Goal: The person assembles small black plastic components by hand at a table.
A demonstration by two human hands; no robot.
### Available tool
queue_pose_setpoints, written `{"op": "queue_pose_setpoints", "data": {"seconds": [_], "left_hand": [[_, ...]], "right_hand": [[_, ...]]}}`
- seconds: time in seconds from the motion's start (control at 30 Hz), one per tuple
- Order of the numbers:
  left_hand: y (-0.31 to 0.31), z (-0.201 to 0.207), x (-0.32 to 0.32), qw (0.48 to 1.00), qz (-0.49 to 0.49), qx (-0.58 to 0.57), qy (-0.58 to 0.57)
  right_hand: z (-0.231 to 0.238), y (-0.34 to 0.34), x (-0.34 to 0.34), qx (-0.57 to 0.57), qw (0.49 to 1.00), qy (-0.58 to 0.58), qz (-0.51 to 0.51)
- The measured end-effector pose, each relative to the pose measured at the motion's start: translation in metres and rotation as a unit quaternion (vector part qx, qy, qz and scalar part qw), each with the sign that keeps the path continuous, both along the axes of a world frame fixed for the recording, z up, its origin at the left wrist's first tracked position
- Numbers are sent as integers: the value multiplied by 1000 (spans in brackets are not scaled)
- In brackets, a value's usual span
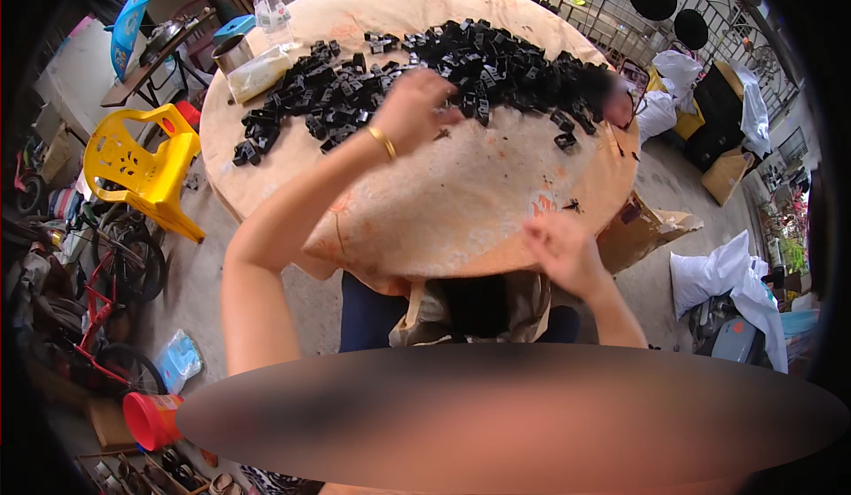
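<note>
Many small black plastic parts [505,61] lie in a wide heap across the far half of a round table with an orange-patterned cloth [417,202]. My left hand [417,109], with a gold bangle at the wrist, hangs over the near edge of the heap. Its fingers are stretched out and somewhat apart, and I see no part in them. By the table's near right edge is my right hand [563,251], fingers curled together; whatever they hold is hidden. Small dark scraps [572,204] lie on the cloth just beyond it.
A clear bottle [270,7], a metal can [232,54] and a pale packet [259,74] stand or lie at the table's far left. An open bag [425,313] sits on my lap. A yellow chair [146,163] is left; white sacks [714,273] are right.
</note>
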State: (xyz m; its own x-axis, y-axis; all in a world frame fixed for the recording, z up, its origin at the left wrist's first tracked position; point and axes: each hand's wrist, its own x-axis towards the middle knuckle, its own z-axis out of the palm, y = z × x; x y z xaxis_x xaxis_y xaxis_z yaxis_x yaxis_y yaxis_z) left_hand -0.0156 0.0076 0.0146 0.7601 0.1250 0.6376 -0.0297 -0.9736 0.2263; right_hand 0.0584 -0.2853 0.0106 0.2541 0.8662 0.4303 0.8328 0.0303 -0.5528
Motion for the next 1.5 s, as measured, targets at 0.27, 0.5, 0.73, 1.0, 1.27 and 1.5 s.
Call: {"op": "queue_pose_setpoints", "data": {"seconds": [0.27, 0.5, 0.73, 1.0, 1.27, 1.5], "left_hand": [[163, -19, 43, 907, 311, -119, 259], [65, -30, 93, 914, 274, -124, 273], [42, -43, 88, 971, 85, -71, 211], [6, -26, 58, 976, -123, -142, 109], [-25, -8, -6, 988, -100, -7, 118], [-41, -26, 2, 991, -15, 24, 127]], "right_hand": [[-19, 199, 113, 70, 972, -189, -117], [-30, 233, 130, -129, 965, -130, -189], [-49, 181, 135, -68, 982, -121, -127], [-40, 144, 120, 28, 994, -72, -80], [-20, 119, 84, 127, 980, -147, -34], [-20, 113, 70, 24, 972, -222, -77]]}}
